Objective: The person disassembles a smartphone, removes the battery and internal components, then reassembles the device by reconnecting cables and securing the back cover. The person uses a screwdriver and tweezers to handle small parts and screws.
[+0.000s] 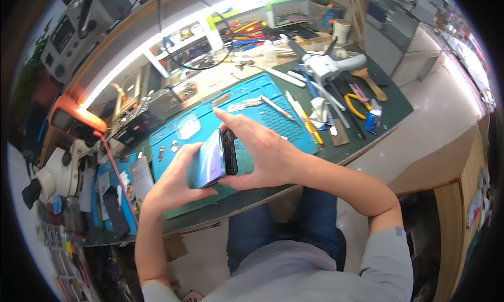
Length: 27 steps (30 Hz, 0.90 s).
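Above the blue work mat (173, 139), both my hands hold a smartphone (211, 157) tilted on its edge. Its shiny back is lilac-blue, and a thicker black part (229, 154) lies along its right side. My left hand (170, 180) grips the lilac side, thumb at the lower edge and fingers behind. My right hand (265, 152) spans the black side from top to bottom, between thumb and fingers. Whether the back and the black part are joined all along cannot be seen. Beyond the phone, a slim pen-like tool (278, 107) rests on the mat.
A grey-white heat gun or glue gun (328, 65) lies at the right back, near yellow-handled pliers (356, 106) and a wooden-handled brush (370, 84). A microscope (52, 178) and an orange-cased meter (79, 115) stand at left. A cable loop (197, 68) hangs above the bench.
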### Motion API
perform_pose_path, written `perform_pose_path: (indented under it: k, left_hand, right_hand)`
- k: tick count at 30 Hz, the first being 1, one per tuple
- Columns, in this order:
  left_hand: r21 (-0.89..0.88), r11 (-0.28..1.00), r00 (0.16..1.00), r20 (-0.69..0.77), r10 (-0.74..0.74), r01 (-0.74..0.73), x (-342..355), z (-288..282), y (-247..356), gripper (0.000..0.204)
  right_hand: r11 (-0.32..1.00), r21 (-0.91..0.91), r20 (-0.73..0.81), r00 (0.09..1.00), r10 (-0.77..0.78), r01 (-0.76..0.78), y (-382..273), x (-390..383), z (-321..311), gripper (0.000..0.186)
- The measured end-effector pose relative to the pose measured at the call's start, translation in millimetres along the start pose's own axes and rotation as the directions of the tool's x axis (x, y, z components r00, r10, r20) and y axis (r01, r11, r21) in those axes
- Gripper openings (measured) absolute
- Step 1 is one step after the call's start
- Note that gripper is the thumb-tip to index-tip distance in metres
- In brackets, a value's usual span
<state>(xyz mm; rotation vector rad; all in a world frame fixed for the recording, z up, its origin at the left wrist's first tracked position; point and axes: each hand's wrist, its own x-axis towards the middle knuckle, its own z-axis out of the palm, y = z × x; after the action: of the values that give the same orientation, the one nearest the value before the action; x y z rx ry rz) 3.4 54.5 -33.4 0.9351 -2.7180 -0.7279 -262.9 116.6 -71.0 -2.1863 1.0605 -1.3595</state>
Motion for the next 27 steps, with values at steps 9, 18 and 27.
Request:
perform_pose_path:
  k: [9, 18, 27]
  left_hand:
    - [0.043, 0.998, 0.981, 0.193, 0.028, -0.037, 18.5, -4.7, -9.6, 0.094]
    - [0.000, 0.998, 0.985, 0.161, 0.068, -0.069, 7.1, -7.4, -31.5, 0.109]
    - [0.030, 1.000, 0.994, -0.113, 0.007, -0.004, -1.6, 4.5, -23.2, 0.091]
  right_hand:
    - [0.948, -0.317, 0.117, 0.993, 0.000, 0.037, 9.6, -48.5, -27.1, 0.099]
    - [0.653, -0.653, -0.364, 0.915, 0.173, -0.383, 46.9, -56.7, -111.0, 0.015]
    - [0.059, -0.934, -0.283, 0.827, 0.486, -0.354, 73.0, -11.7, -99.4, 0.012]
